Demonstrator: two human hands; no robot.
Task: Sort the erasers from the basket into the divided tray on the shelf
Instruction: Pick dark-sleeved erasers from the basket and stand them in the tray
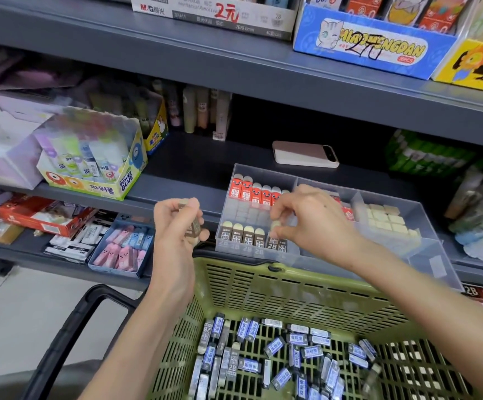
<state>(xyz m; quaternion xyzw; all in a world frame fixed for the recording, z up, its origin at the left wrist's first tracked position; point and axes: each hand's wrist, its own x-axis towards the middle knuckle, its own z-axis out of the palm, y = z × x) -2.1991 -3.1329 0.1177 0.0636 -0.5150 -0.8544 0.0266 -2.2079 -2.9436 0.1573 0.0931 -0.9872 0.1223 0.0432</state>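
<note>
Far left on the middle shelf, a glue box [90,168], and on the shelf below it a small tray of pink and blue erasers [122,246]. Next, at bottom left, the black handle [70,336] of the green basket [292,290].

Then the left hand [177,226], raised just left of the divided tray [263,172]. Fingers and thumb curled tight round a few brown-sleeved erasers [195,228], clamped on them, outside the tray and above the basket's rim. Hard to tell how many in the grip.

On to the tray itself, clear plastic, at the front edge of the shelf. In its left compartment, a back row of red erasers [254,193] and a front row of brown erasers [243,233], all upright with pale tips up.

At the right end of that front row, the right hand [315,223]. Thumb and forefinger closed on the pale tip of one brown eraser [275,226], with the other fingers loosely bent above the divider. Middle compartment mostly hidden behind this hand. In the right compartment, cream blocks [384,220] packed in rows.

Behind the tray, a phone [305,155] lying flat. Below both hands, the basket floor strewn with blue-sleeved erasers [277,350], not yet sorted.
</note>
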